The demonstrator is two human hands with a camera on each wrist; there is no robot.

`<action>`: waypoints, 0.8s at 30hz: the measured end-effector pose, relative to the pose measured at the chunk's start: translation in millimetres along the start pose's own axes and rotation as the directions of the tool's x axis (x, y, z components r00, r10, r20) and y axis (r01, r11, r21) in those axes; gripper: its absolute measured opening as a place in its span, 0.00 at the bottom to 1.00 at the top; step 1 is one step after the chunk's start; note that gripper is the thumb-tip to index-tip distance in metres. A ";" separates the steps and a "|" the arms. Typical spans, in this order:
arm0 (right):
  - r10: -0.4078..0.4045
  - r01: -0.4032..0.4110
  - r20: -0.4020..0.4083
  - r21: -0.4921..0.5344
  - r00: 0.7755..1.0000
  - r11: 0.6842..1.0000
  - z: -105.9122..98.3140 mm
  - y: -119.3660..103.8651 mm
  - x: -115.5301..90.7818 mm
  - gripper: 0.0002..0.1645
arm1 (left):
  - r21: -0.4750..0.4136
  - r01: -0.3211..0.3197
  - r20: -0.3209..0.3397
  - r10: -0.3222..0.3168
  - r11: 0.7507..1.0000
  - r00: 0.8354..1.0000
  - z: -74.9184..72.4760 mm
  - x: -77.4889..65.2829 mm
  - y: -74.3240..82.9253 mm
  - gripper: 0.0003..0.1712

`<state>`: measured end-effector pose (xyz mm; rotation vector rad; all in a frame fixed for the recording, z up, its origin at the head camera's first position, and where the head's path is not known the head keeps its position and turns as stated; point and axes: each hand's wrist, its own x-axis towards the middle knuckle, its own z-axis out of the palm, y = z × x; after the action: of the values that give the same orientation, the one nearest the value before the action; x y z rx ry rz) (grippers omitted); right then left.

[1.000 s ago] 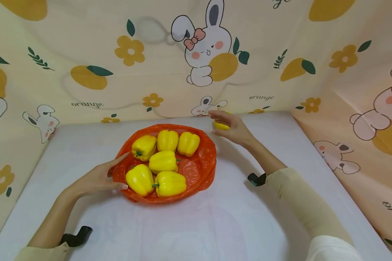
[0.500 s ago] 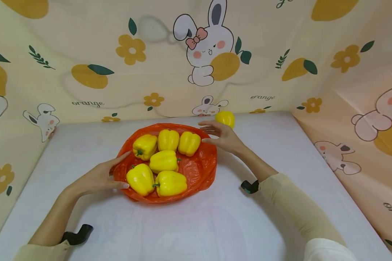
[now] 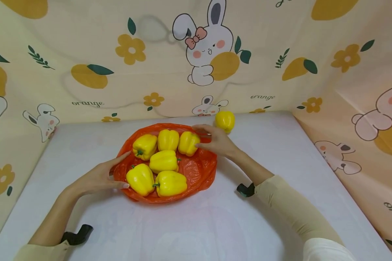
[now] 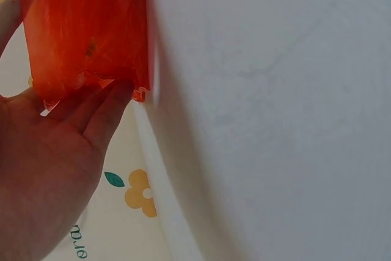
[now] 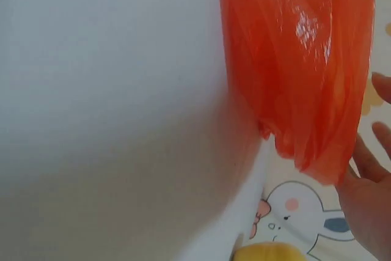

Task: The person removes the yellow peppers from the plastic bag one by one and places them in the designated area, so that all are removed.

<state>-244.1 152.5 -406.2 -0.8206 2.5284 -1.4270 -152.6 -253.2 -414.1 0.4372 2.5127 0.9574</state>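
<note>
An orange-red plastic bag with its rim spread round stands on the table, several yellow bell peppers inside. My left hand rests against the bag's left side, fingers extended; in the left wrist view its fingers touch the outside of the bag. Over the back right rim is my right hand, fingers spread and thumb apart from them. Its thumb tip overlaps the rightmost pepper; whether they touch I cannot tell. In the right wrist view, the hand is beside the bag wall.
One more yellow bell pepper stands outside the bag at the table's back edge, behind my right hand. The white table is bounded at the back and sides by a printed cloth with rabbits and oranges.
My right hand has moved left and toward me, from in front of the back pepper to the bag's right rim, uncovering that pepper. My left hand and the bag stay in place.
</note>
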 end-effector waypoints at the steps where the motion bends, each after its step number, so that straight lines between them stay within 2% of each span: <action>1: 0.007 -0.007 -0.007 -0.014 1.000 1.000 1.9 -0.7 0.2 0.36 | -0.001 0.000 -0.001 0.000 1.000 1.000 -0.1 0.0 -0.1 0.59; 6: 0.051 -0.054 -0.032 -0.098 0.998 0.994 13.9 -1.1 2.4 0.38 | 0.003 -0.014 -0.002 0.014 1.000 1.000 -3.2 0.9 0.0 0.59; 13: 0.136 -0.144 -0.048 -0.236 0.990 0.961 29.3 0.3 4.5 0.45 | 0.005 -0.013 0.008 0.013 1.000 1.000 -4.5 2.3 2.0 0.59; 24: 0.118 -0.127 -0.046 -0.292 0.992 0.948 37.3 -0.4 6.6 0.52 | 0.020 -0.009 0.014 0.008 1.000 1.000 -5.2 4.0 0.7 0.59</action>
<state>-236.1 120.8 -425.3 -0.6705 2.8009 -1.0463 -158.4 -253.8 -411.2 0.4594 2.5116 0.9304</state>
